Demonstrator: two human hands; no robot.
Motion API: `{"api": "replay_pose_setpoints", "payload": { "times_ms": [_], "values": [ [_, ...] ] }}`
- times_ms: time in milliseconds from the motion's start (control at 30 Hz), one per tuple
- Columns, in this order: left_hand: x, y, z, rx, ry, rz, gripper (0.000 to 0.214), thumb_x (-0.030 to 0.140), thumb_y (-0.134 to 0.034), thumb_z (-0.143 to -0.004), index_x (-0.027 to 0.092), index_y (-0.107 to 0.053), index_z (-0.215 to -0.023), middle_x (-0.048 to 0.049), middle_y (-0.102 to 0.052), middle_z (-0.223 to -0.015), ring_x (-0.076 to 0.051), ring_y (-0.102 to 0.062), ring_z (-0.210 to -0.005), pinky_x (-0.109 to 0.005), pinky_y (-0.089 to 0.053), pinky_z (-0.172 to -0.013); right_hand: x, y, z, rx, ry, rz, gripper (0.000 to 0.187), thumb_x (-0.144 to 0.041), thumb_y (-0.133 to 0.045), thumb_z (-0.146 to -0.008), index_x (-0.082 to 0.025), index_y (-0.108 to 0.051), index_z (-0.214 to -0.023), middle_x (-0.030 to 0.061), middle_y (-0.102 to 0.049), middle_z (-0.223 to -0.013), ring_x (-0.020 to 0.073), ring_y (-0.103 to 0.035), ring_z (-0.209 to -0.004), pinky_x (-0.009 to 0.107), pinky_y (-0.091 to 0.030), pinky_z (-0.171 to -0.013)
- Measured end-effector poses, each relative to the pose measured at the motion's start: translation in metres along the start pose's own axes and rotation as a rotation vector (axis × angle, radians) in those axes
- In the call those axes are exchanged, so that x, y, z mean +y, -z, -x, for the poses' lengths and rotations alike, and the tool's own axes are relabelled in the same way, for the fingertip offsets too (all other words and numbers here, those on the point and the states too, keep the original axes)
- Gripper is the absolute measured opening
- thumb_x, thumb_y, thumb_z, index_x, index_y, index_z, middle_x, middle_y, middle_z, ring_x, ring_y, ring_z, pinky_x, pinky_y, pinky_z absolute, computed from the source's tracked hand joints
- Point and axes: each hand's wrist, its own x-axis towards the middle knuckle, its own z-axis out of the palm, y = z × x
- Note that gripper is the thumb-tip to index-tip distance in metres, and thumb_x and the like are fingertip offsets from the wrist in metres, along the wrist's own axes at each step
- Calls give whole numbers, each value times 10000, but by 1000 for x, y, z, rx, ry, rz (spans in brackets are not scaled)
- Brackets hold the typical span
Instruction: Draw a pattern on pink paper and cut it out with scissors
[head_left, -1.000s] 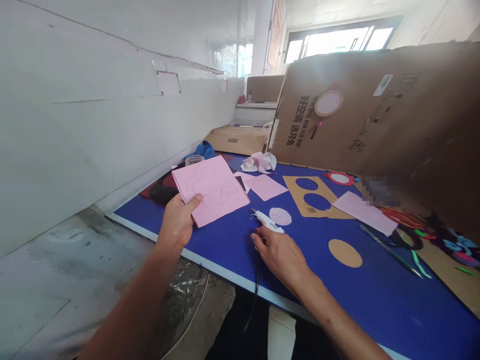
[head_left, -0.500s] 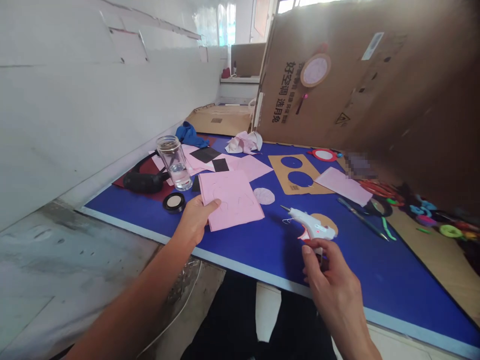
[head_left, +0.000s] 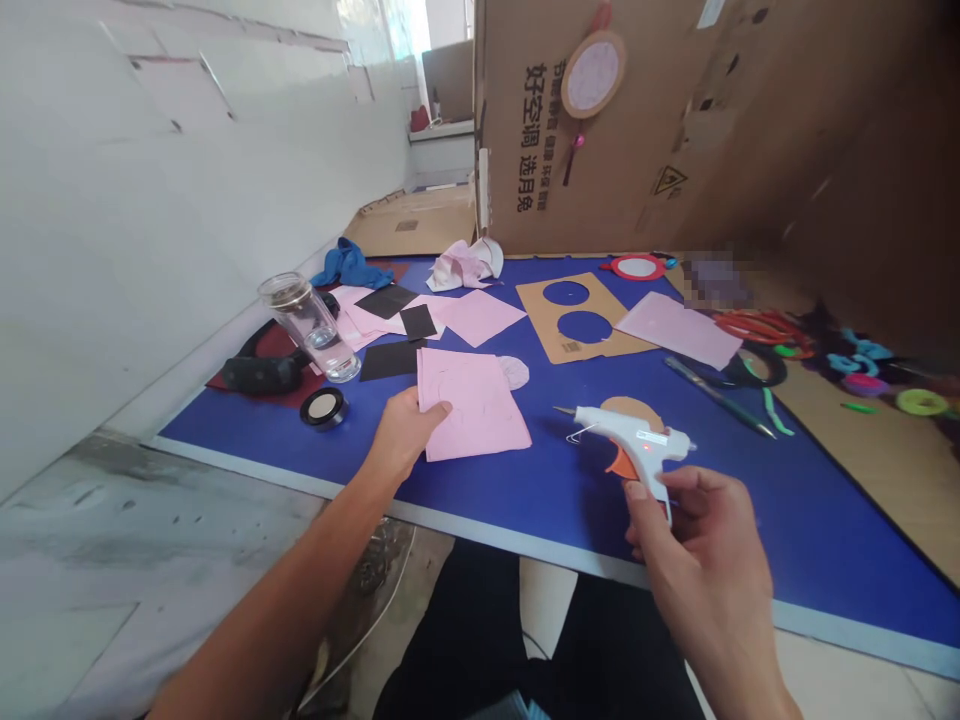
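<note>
Between the thumb and fingers of my left hand [head_left: 409, 430] is a folded pink sheet [head_left: 472, 408] with faint drawn lines, held above the table. It partly covers a pale paper disc [head_left: 514, 373]. My right hand [head_left: 697, 545] grips the handle of a white hot glue gun [head_left: 637, 438] with an orange trigger and a small red light. Its nozzle points left, towards the pink sheet. Under the gun, a brown cardboard disc [head_left: 632, 412] shows in part on the blue tabletop.
A glass of water [head_left: 322, 335] and a round black-rimmed compact [head_left: 324, 407] stand at the left. Cardboard with two round holes [head_left: 551, 312] lies at the back. A pen [head_left: 720, 398] and scissors [head_left: 757, 368] are at the right. A large cardboard box [head_left: 637, 190] rises behind.
My view has shifted a little. The glue gun has come up slightly and to the right, with my right hand round its handle. The pink sheet is tilted a bit differently in my left hand.
</note>
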Motion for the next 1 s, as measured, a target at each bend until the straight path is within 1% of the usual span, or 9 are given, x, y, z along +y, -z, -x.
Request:
{"api": "replay_pose_setpoints", "payload": {
  "times_ms": [100,167,267,367,467,633,800,900,1000],
  "values": [
    [0,1,1,0,7,16,322,311,-870,-703,170,-851,-992,-112,-875,-1082,-311,-806,-947,-373,-602,-773,-2,4,-8,-53,-34,138,551,-708,-709,-897,-260,-607,-1201,77,-785,-935,244,-687,-602,362,-511,-550],
    [1,2,1,6,4,17,353,338,-894,-685,169,-850,-992,-117,-874,-1083,-321,-802,-965,-382,-603,-780,-7,6,-14,-71,-6,235,501,-684,-661,-920,-265,-601,-1187,105,-805,-997,276,-717,-660,380,-515,-595],
    [1,3,3,-5,7,63,415,370,-924,-676,162,-852,-1028,-133,-869,-1129,-332,-799,-989,-414,-612,-832,-16,6,-21,-81,32,379,417,-629,-581,-952,-278,-579,-1176,107,-801,-956,335,-737,-729,395,-499,-627],
    [2,4,6,-9,6,141,472,395,-948,-677,155,-851,-1072,-144,-859,-1188,-331,-798,-1012,-438,-617,-892,-20,2,-25,-73,76,505,420,-623,-531,-971,-273,-568,-1201,117,-784,-947,364,-727,-734,405,-470,-623],
    [3,6,10,-10,8,212,517,419,-980,-659,152,-851,-1083,-154,-856,-1189,-336,-798,-1022,-450,-615,-916,-19,-1,-25,-59,172,589,433,-609,-486,-1006,-262,-573,-1251,130,-759,-969,371,-720,-764,402,-446,-616],
    [5,9,16,-22,5,276,541,427,-1003,-650,153,-847,-1090,-160,-857,-1168,-353,-797,-1046,-481,-609,-948,-11,-3,-25,-81,281,622,400,-576,-465,-1037,-272,-612,-1252,97,-670,-925,324,-676,-745,383,-434,-611],
    [13,9,26,-73,1,310,489,381,-959,-714,155,-843,-1131,-144,-861,-1137,-332,-798,-1069,-472,-610,-976,-7,-4,-25,-48,336,594,474,-644,-465,-1034,-278,-660,-1260,89,-583,-924,311,-638,-736,372,-404,-595],
    [16,9,30,-77,3,334,467,368,-954,-722,163,-843,-1127,-136,-863,-1120,-328,-802,-1063,-477,-615,-982,-12,-1,-22,-48,338,595,526,-701,-447,-1027,-278,-681,-1233,113,-610,-974,307,-628,-734,374,-393,-585],
    [14,9,33,-98,18,355,453,369,-957,-732,165,-841,-1119,-136,-863,-1130,-330,-806,-1045,-482,-621,-972,-27,4,-19,-4,314,549,566,-740,-452,-1012,-279,-712,-1213,156,-682,-1125,313,-653,-778,390,-408,-593]
  ]
}}
